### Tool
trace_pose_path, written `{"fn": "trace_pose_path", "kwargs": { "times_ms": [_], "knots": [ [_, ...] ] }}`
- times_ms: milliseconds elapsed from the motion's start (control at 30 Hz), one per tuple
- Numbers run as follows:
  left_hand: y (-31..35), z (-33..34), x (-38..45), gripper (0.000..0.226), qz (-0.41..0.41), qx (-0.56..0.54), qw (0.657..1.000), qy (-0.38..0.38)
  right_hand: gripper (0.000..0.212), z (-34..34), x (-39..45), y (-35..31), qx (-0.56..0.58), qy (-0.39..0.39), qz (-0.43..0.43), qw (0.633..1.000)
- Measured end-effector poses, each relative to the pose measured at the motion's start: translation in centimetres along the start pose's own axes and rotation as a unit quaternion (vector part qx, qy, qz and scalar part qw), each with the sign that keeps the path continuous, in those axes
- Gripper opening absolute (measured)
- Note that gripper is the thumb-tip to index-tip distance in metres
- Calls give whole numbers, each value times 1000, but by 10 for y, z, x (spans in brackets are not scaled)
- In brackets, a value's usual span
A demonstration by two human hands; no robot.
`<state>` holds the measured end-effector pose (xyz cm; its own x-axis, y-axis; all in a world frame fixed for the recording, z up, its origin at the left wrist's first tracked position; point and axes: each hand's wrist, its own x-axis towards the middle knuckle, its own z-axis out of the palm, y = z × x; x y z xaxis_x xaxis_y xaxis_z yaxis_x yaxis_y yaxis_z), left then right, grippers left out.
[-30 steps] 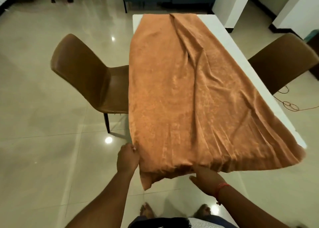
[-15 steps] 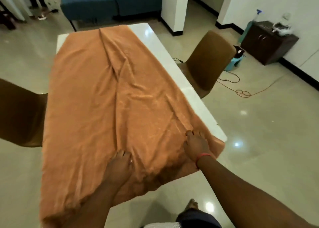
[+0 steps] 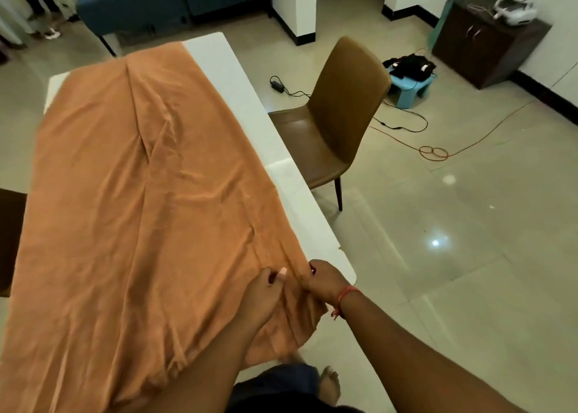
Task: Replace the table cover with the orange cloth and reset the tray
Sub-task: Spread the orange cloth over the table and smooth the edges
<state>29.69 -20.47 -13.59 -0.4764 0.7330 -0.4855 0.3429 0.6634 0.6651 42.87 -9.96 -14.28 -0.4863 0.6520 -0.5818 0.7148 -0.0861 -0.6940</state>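
Orange cloth (image 3: 140, 209): soft, light, creased, draped along the white desk (image 3: 281, 174), skewed toward frame left, bare strip at right. Left hand (image 3: 266, 290) and right hand (image 3: 325, 279) both pinched on the near right corner, lower centre. Best gripped at corners and hem; likely to slide.

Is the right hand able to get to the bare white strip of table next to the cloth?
Probably yes. The right hand grips the orange cloth beside the bare table strip, and nothing lies between them.

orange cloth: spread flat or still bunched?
Spread but wrinkled; orange cloth leaves the table right strip bare.
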Motion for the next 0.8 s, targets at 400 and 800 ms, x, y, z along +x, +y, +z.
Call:
{"fn": "trace_pose_path", "kwargs": {
  "times_ms": [400, 800],
  "knots": [
    [93, 26, 46, 17, -81, -218, 971, -46, 32, -78, 34, -11, 298, -84, 72, 948],
    [138, 73, 29, 22, -140, -101, 985, 7, 13, -121, 131, -51, 181, -276, 16, 944]
  ]
}}
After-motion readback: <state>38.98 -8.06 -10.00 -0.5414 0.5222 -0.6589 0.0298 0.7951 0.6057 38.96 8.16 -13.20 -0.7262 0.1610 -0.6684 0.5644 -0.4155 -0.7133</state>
